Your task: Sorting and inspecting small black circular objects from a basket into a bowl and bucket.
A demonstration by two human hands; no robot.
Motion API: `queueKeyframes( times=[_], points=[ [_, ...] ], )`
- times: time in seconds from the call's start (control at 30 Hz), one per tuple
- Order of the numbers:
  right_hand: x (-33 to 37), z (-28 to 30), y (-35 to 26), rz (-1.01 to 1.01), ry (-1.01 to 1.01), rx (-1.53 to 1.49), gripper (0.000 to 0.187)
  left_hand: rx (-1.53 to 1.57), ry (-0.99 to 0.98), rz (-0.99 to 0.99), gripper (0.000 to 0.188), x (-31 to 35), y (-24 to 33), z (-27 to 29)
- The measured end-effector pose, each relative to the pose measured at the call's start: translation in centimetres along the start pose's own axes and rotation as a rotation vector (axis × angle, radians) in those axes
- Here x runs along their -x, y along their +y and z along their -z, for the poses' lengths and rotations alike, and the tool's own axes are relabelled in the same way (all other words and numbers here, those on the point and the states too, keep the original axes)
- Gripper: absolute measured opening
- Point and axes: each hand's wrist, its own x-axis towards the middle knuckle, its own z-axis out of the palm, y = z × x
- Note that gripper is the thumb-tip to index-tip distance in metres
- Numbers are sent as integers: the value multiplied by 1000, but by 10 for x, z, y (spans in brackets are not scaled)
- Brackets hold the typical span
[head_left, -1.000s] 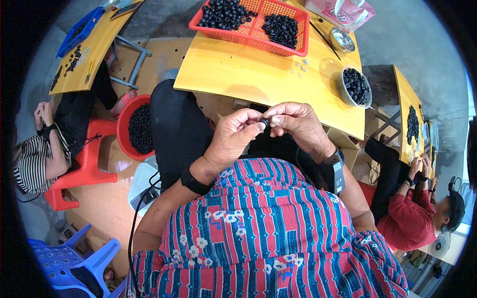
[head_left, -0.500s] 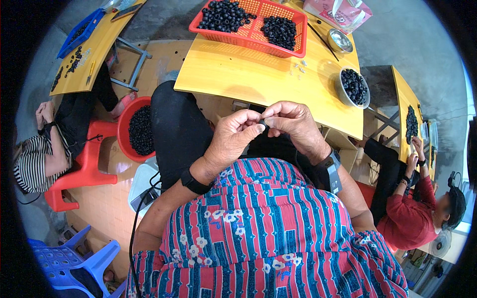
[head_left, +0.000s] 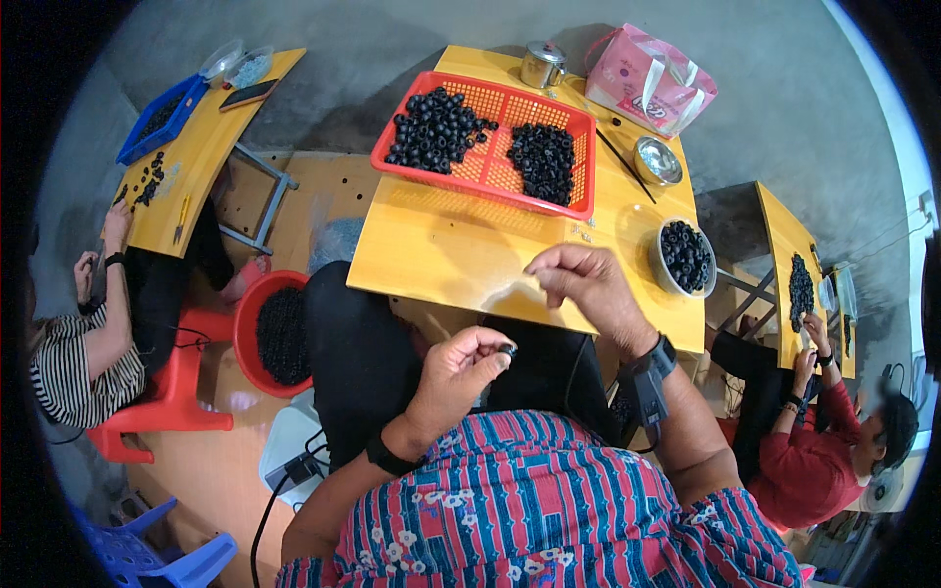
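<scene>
My left hand (head_left: 457,380) is closed, pinching a small black part (head_left: 508,349) between thumb and fingertips, above my lap. My right hand (head_left: 585,282) is raised over the table's near edge. Its thumb and forefinger are pressed together; whatever they hold, if anything, is too small to make out. Beyond it on the yellow table (head_left: 431,235), a few tiny pale pieces (head_left: 582,233) lie below a red basket (head_left: 431,179). Two heaps of black parts fill the basket's two halves: larger round ones (head_left: 436,127) on the left, smaller ones (head_left: 542,162) on the right.
A bowl (head_left: 664,278) of black rings stands at the table's right edge, near a metal bowl (head_left: 657,162), a dark stick (head_left: 625,160), a metal cup (head_left: 542,65) and a pink bag (head_left: 652,83). A red tub (head_left: 247,358) stands left of my legs. People sit at both side tables.
My hands have come apart. The right has moved up and forward over the table's edge; the left has stayed low with the black part. The view has tilted up, showing more of the table.
</scene>
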Motion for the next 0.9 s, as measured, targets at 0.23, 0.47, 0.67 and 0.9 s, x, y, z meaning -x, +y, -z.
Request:
queueKeyframes(
  times=[0.23, 0.47, 0.67, 0.9],
  points=[
    [-74, 43, -21, 318, 206, 635, 10, -18, -15, 73, 15, -5, 10, 5],
    [-143, 60, 1, 370, -153, 1035, 23, -48, -71, 122, 18, -10, 7, 10],
    [-164, 56, 7, 212, -418, 1113, 24, -62, -89, 166, 17, -13, 7, 14],
    [-164, 51, 6, 180, -405, 1210, 23, -76, -87, 142, 17, -15, 6, 13]
  ],
)
